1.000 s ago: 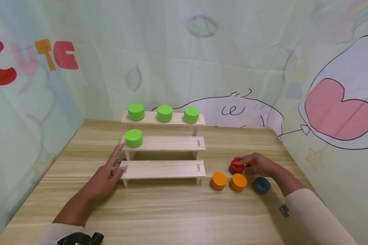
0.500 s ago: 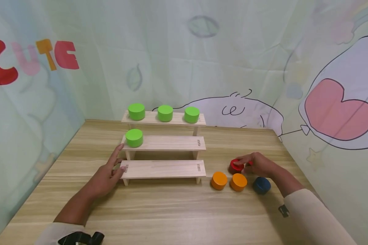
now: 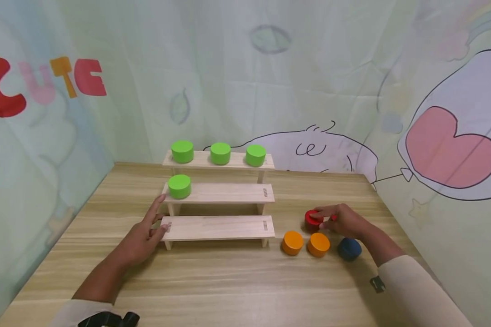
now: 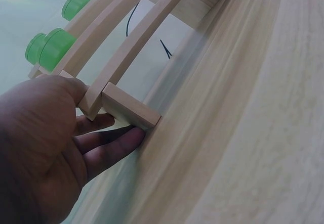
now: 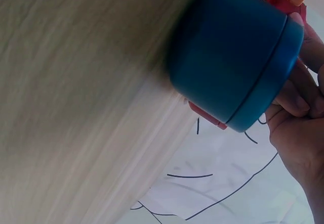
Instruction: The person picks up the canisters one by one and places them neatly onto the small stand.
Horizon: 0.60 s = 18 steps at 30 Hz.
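Observation:
In the head view my left hand [image 3: 139, 240] holds the left end of a three-tier wooden rack [image 3: 221, 227]. Its thumb lies on the lowest shelf and the index finger reaches the middle one; the left wrist view shows other fingers by a leg [image 4: 131, 105]. My right hand [image 3: 345, 221] pinches a red round canister [image 3: 313, 222] at the table's right. More red shows behind those fingers, mostly hidden. Close below are two orange canisters [image 3: 292, 243] and a blue canister [image 3: 349, 250], which has a seam near one end in the right wrist view.
Three green canisters [image 3: 220, 153] stand along the top shelf, and a single green canister [image 3: 179, 186] is at the left of the middle shelf. Printed cloth [image 3: 229, 91] rises behind and beside the wood-grain table [image 3: 229, 286]. A small dark object [image 3: 377, 284] lies near the right sleeve.
The red canister has shifted slightly left with my right hand's fingers on it. My left hand stays at the rack, and the other canisters keep their places.

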Motion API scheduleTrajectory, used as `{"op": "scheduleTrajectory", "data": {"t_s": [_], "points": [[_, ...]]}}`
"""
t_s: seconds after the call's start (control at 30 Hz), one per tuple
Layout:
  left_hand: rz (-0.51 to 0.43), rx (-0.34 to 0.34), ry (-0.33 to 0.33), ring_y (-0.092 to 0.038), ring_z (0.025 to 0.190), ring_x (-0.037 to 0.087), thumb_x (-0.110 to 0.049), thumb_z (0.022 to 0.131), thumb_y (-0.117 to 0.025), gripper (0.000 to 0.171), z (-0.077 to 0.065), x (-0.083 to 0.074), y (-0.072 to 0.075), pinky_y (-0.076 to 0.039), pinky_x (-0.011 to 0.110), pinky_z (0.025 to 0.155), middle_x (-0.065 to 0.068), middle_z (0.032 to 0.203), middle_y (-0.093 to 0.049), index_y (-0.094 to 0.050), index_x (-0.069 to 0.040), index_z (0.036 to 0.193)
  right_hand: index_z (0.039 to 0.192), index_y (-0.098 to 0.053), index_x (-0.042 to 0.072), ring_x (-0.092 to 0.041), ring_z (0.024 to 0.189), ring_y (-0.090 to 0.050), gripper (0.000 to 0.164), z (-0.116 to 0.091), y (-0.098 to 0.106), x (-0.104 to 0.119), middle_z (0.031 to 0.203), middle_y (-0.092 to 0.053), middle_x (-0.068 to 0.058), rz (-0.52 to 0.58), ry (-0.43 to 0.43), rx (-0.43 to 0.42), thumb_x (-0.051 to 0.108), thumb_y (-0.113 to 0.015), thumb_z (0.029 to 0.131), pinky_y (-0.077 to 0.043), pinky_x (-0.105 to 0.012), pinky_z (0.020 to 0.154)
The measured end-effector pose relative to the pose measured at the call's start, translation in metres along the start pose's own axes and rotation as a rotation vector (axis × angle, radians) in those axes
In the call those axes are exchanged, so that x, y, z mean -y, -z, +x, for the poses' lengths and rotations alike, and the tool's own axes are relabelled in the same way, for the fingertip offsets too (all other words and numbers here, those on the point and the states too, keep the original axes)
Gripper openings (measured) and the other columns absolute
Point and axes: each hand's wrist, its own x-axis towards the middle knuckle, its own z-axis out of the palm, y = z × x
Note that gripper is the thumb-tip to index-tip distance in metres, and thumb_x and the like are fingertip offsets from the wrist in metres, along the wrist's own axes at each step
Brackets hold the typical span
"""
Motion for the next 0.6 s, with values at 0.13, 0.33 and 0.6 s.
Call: {"op": "scheduleTrajectory", "data": {"t_s": [0.13,0.33,0.6], "points": [[0.006,-0.002,0.002,-0.070,0.105,0.038,-0.026,0.106,-0.047,0.078,0.000,0.000,0.000,-0.057,0.048,0.085,0.037,0.146,-0.042,0.009,-0.047,0.155,0.127,-0.069,0.032,-0.028,0.105,-0.064,0.045,0.000,-0.001,0.002,0.142,-0.059,-0.010,0.005,0.039,-0.052,0.014,-0.076,0.086,-0.054,-0.026,0.074],[0.021,-0.008,0.007,-0.071,0.104,0.036,-0.028,0.105,-0.047,0.078,0.000,0.000,0.001,-0.056,0.047,0.084,0.036,0.146,-0.044,0.010,-0.047,0.155,0.131,-0.066,0.029,-0.027,0.105,-0.065,0.045,0.000,0.000,0.014,0.145,-0.057,-0.009,0.013,0.085,-0.155,0.013,-0.073,0.089,-0.053,-0.024,0.067],[0.029,-0.008,0.012,-0.066,0.112,0.044,-0.029,0.106,-0.046,0.077,-0.001,0.001,0.000,-0.053,0.056,0.091,0.036,0.146,-0.044,0.010,-0.047,0.155,0.133,-0.065,0.027,-0.037,0.130,-0.057,0.050,0.001,-0.003,0.033,0.147,-0.054,-0.011,-0.016,0.117,-0.328,0.006,-0.072,0.088,-0.058,-0.042,0.088]]}}
